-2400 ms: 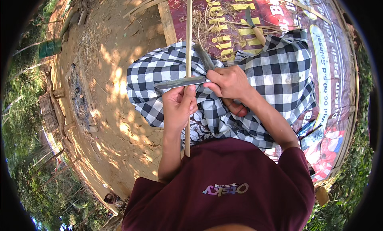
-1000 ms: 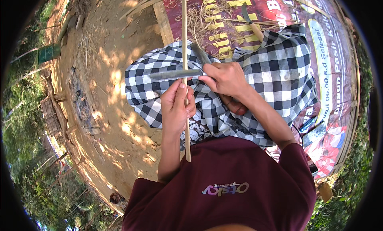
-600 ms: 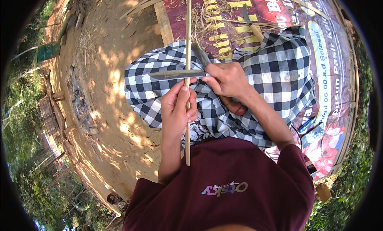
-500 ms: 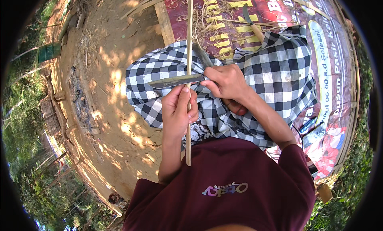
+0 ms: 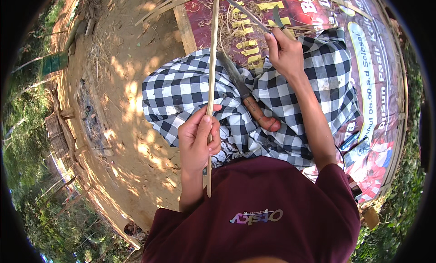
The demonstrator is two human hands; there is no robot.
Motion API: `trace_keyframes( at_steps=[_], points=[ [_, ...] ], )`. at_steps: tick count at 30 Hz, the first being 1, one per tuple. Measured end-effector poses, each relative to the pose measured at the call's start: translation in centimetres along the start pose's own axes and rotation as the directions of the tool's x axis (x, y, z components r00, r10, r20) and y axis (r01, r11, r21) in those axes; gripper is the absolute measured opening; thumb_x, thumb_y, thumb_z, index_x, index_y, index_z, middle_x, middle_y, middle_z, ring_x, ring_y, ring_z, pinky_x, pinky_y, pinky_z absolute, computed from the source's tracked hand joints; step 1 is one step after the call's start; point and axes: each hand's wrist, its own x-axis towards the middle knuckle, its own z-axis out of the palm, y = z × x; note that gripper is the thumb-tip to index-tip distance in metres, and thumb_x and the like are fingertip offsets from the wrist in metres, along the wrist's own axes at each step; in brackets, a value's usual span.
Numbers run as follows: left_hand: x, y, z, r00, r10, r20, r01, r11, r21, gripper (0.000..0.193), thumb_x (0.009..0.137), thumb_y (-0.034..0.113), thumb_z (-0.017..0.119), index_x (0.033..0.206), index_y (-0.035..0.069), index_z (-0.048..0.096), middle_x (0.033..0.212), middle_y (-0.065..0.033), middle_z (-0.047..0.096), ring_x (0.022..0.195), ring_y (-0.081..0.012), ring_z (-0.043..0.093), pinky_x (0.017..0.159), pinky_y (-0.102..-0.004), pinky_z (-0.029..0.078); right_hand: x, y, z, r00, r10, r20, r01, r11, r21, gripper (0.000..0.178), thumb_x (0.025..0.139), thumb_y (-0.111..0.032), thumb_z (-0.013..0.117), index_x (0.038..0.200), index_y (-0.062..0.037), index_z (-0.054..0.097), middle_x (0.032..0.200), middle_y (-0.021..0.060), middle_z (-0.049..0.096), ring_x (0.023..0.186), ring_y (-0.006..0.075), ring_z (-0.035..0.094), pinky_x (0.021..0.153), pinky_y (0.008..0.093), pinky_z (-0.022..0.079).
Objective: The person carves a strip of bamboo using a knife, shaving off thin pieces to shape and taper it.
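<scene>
Upright in front of me stands a long, thin bamboo strip [image 5: 212, 68], its lower end by my shirt. My left hand [image 5: 200, 138] is closed around its lower part, thumb on the front. Farther off to the right, my right hand [image 5: 287, 52] grips a knife [image 5: 247, 12], its handle hidden in the fist and its narrow blade slanting up and left, apart from the strip. A machete [image 5: 234, 72] with a curved brown wooden handle rests on the checkered cloth over my lap. Just beyond my right hand lies a small curved knife [image 5: 278, 19].
A printed red banner [image 5: 250, 40] covers the surface ahead and right, strewn with curly bamboo shavings [image 5: 227, 24]. A wooden plank [image 5: 185, 29] borders it on the left, beside bare dirt ground [image 5: 122, 81]. A blue pen-like object [image 5: 349, 140] lies at the right.
My right hand has carried the knife from across the strip to the far right, uncovering the machete's handle. My left hand and the strip have shifted slightly nearer to me.
</scene>
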Motion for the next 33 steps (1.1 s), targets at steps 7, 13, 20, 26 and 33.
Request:
trace_keyframes(
  at_steps=[7, 13, 20, 26, 33],
  points=[
    [1.2, -0.2, 0.5, 0.998, -0.054, -0.034, 0.052, 0.997, -0.049, 0.031, 0.101, 0.012, 0.037, 0.122, -0.005, 0.050, 0.069, -0.0005, 0.043, 0.040, -0.0007, 0.029, 0.033, -0.0168, 0.023, -4.1, -5.2, 0.4, 0.949, -0.243, 0.203, 0.190, 0.950, 0.248, 0.030, 0.085, -0.032, 0.062, 0.071, -0.0093, 0.049, 0.052, 0.0055, 0.049, 0.043, 0.0247, 0.052, 0.040, 0.0362, 0.038],
    [1.3, -0.3, 0.5, 0.998, -0.065, -0.022, 0.064, 0.997, -0.042, 0.028, 0.100, 0.013, 0.040, 0.120, -0.002, 0.052, 0.068, -0.0001, 0.044, 0.041, -0.0013, 0.031, 0.034, -0.0177, 0.025, -5.2, -6.6, 0.9, 0.903, -0.330, 0.275, 0.249, 0.923, 0.292, 0.032, 0.083, -0.033, 0.063, 0.070, -0.0088, 0.048, 0.053, 0.0065, 0.046, 0.045, 0.0278, 0.050, 0.040, 0.0379, 0.037],
    [1.6, -0.4, 0.6, 0.996, -0.057, -0.071, 0.057, 0.998, 0.002, 0.027, 0.100, 0.012, 0.040, 0.118, -0.003, 0.053, 0.066, 0.0002, 0.042, 0.041, -0.0013, 0.031, 0.034, -0.0179, 0.024, -4.8, -4.2, 1.5, 0.937, -0.235, 0.259, 0.232, 0.972, 0.044, 0.032, 0.084, -0.042, 0.061, 0.073, -0.0130, 0.052, 0.053, 0.0044, 0.052, 0.043, 0.0261, 0.054, 0.037, 0.0368, 0.040],
    [1.0, -0.2, 0.6, 0.999, -0.029, -0.038, 0.029, 1.000, 0.000, 0.030, 0.100, 0.012, 0.037, 0.119, -0.006, 0.051, 0.067, -0.0005, 0.042, 0.040, -0.0007, 0.028, 0.032, -0.0171, 0.022, -2.5, -2.2, 0.9, 0.979, -0.135, 0.151, 0.148, 0.986, -0.078, 0.033, 0.084, -0.041, 0.062, 0.072, -0.0116, 0.053, 0.051, 0.0055, 0.054, 0.045, 0.0261, 0.057, 0.039, 0.0371, 0.041],
    [1.6, 0.1, 1.3, 0.998, -0.065, -0.014, 0.063, 0.992, -0.110, 0.028, 0.100, 0.012, 0.040, 0.121, -0.003, 0.052, 0.068, -0.0007, 0.044, 0.040, -0.0012, 0.030, 0.033, -0.0178, 0.024, -4.1, -5.0, 0.5, 0.931, -0.299, 0.208, 0.275, 0.952, 0.136, 0.032, 0.083, -0.039, 0.063, 0.070, -0.0121, 0.052, 0.053, 0.0030, 0.052, 0.044, 0.0239, 0.054, 0.038, 0.0351, 0.040]
  ],
)
